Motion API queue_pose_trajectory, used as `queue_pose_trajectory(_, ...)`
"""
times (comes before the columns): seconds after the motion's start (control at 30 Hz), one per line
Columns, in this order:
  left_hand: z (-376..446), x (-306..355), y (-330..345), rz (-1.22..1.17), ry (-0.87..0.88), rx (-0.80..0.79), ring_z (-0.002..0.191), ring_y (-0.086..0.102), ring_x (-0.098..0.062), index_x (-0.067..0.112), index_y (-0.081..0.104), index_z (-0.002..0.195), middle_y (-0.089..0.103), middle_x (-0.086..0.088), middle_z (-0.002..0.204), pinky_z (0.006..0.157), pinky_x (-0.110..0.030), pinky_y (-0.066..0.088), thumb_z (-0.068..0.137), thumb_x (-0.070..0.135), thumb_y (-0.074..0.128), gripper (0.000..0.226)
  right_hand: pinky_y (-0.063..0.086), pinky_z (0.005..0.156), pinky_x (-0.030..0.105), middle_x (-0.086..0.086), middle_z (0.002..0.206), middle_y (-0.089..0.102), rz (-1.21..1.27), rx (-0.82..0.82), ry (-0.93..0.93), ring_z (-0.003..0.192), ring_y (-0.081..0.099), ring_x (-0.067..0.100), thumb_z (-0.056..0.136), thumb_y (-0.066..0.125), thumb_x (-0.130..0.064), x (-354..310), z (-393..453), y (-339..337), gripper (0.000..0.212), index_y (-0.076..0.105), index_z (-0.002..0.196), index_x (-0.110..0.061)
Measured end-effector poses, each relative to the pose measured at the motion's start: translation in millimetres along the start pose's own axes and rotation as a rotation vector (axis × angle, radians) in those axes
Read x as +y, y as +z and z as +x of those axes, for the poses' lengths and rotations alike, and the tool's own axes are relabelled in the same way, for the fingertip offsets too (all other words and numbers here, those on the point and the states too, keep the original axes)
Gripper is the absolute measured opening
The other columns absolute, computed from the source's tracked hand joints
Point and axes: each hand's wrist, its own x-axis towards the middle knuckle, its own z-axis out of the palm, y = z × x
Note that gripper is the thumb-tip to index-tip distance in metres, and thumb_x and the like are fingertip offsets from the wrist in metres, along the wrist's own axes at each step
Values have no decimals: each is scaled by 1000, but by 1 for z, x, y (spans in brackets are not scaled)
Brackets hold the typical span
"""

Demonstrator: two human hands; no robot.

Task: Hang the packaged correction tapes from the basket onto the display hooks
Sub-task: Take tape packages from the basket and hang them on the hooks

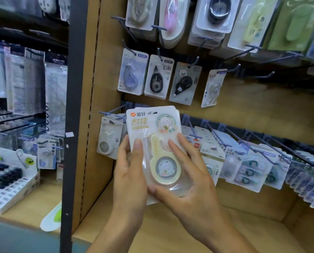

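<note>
Currently both hands hold a small stack of packaged correction tapes (153,141) upright at centre frame, in front of the wooden display panel (253,106). Front pack: white card, orange logo at top left, pale yellow dispenser in a clear blister, cartoon bear sticker at top right. More cards show behind it at the edges; count unclear.

Left hand (129,172) grips the left edge of the stack, thumb across the front, fingers wrapped behind. Right hand (191,181) grips the lower right, thumb under the blister bottom, two fingers pressed flat on the front beside the dispenser. So both hands are clamped on the stack.

The top of the stack sits just in front of the lower row's leftmost hooks (114,111), which are purple-tipped. Cannot tell whether the hang hole is on a hook.

Around it:
- Left of the stack, a white correction tape pack (108,138) hangs on the lower row, partly behind the left hand.
- Right of the stack, the lower row of hooks is densely loaded with packs (253,165), running off right.
- Middle row above: four hanging packs (160,77), then bare hooks (262,75) to the right.
- Top row: larger packs (214,15), cut off by the frame.
- Far left, past the dark upright post (74,106), another bay with blurred stock.

Basket not in view.
</note>
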Motion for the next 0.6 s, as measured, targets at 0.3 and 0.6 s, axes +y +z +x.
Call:
queue_pose_trajectory(0.3,-6,-5,13,52,3,-127,107,76,-18,35,60,135,78,6,118,96,-50,58,78,37,72,58,34,106,7,-30,151,34,7,335,7,140,31,-12,75,78,-50,8,3,-2,64,56,133,-38)
queue_pose_trajectory(0.6,-26,-20,48,167,-7,-264,100,77,-9,29,63,128,79,11,109,78,-39,65,75,24,82,57,27,105,1,-28,156,29,-132,498,3,142,27,-11,80,74,-48,21,-8,-57,66,51,140,-33)
